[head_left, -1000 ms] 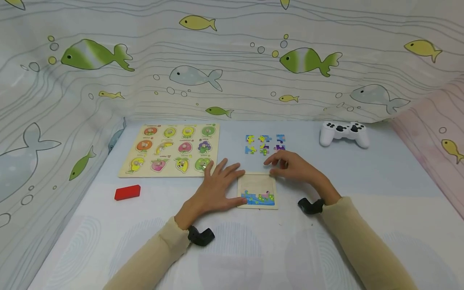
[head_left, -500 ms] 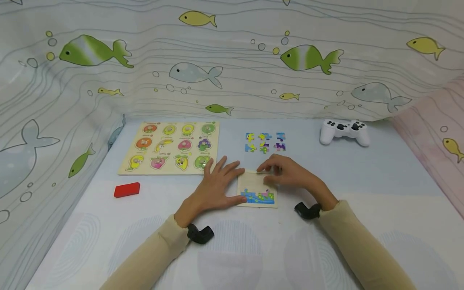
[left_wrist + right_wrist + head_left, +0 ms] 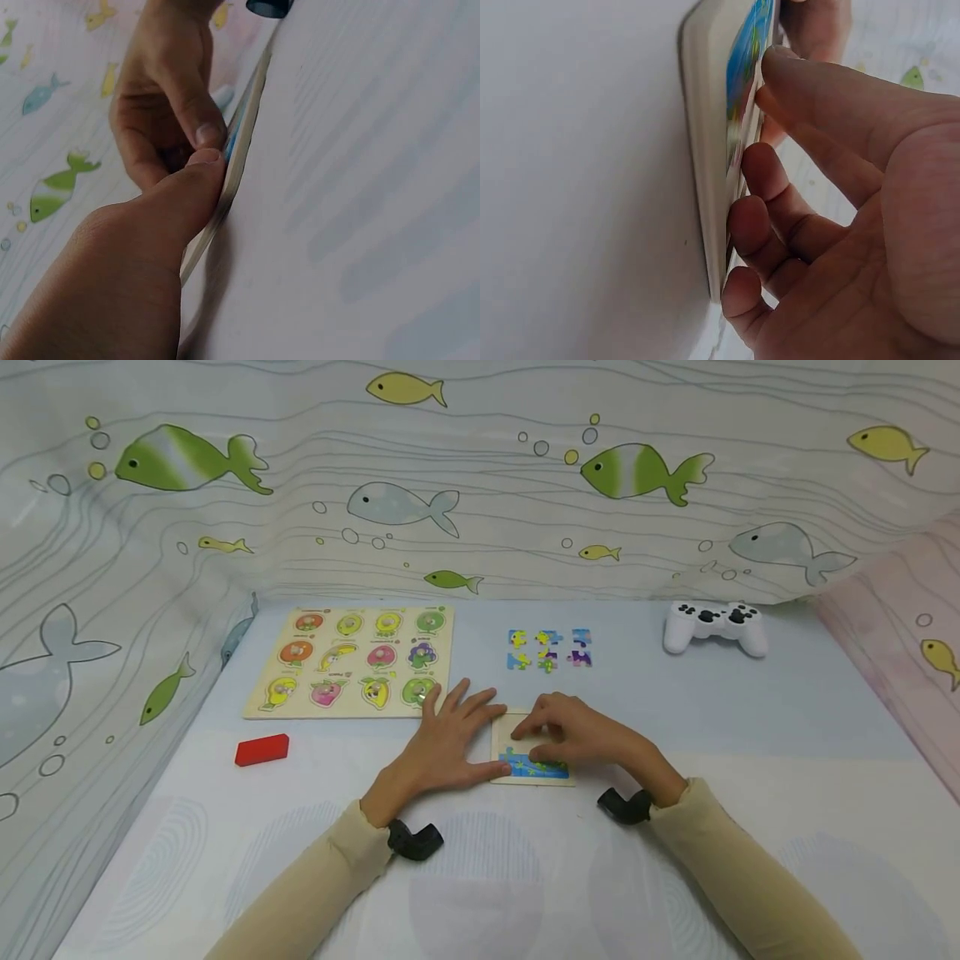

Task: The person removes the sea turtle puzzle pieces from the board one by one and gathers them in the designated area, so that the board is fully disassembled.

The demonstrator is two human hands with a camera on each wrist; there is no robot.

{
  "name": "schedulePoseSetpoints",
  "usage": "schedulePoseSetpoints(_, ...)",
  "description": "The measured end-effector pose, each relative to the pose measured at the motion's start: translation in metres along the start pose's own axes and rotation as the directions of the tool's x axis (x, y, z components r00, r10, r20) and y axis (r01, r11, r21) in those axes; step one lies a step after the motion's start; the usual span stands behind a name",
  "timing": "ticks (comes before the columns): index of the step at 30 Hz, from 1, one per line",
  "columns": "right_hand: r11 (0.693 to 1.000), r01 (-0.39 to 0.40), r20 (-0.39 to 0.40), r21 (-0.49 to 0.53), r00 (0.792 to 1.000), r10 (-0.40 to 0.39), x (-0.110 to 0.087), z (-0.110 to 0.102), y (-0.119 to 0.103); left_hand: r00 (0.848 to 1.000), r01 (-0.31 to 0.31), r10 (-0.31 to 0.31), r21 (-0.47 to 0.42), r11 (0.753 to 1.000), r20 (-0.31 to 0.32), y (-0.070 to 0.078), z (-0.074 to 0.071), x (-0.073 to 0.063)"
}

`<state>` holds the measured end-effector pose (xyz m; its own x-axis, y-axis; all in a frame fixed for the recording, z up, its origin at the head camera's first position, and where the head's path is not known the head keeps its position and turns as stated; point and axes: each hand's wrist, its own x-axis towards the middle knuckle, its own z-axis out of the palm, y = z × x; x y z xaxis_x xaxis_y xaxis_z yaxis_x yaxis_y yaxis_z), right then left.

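Observation:
In the head view my left hand (image 3: 448, 743) lies spread with straight fingers at the left side of a small wooden puzzle tray (image 3: 553, 782), its thumb on the lower left corner. Blue and green jigsaw pieces (image 3: 517, 764) fill the tray's lower part; bare wood shows above. My right hand (image 3: 581, 731) is over the tray's right half, fingers bent, thumb and forefinger tips at the pieces. Seen from the right wrist, the thumb (image 3: 817, 86) touches the tray's picture side. Whether a piece sits between thumb and forefinger is hidden.
Several loose jigsaw pieces (image 3: 549, 650) lie in two rows behind the tray. A wooden fruit puzzle board (image 3: 352, 672) is at the back left, partly under my left fingertips. A red block (image 3: 262, 749) lies at the left, a white game controller (image 3: 715, 628) at the back right.
My right hand has moved left and nearer, from the tray's top right corner to over its pieces. My left hand has stayed at the tray's left side.

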<state>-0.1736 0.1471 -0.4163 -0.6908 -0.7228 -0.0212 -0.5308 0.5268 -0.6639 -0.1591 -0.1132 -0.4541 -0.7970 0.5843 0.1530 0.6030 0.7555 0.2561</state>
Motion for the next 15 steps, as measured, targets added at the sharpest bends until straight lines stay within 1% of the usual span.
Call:
schedulePoseSetpoints(4,0.999,0.021,0.020,-0.028,1.000,-0.020,0.0000,0.0027,-0.0037,1.000,-0.004,0.004,-0.003,1.000,-0.001,0.0003,-0.0005,-0.0003)
schedulePoseSetpoints(10,0.996,0.083,0.040,-0.023,0.996,-0.082,0.0014,0.0056,-0.0093,1.000,0.009,-0.009,-0.006,1.000,0.012,0.0005,-0.0017,-0.0002)
schedulePoseSetpoints(15,0.996,0.080,0.045,-0.030,0.996,-0.079,0.0008,0.0070,-0.0098,1.000,0.010,-0.010,-0.010,1.000,0.023,0.0005,-0.0016,0.0005)
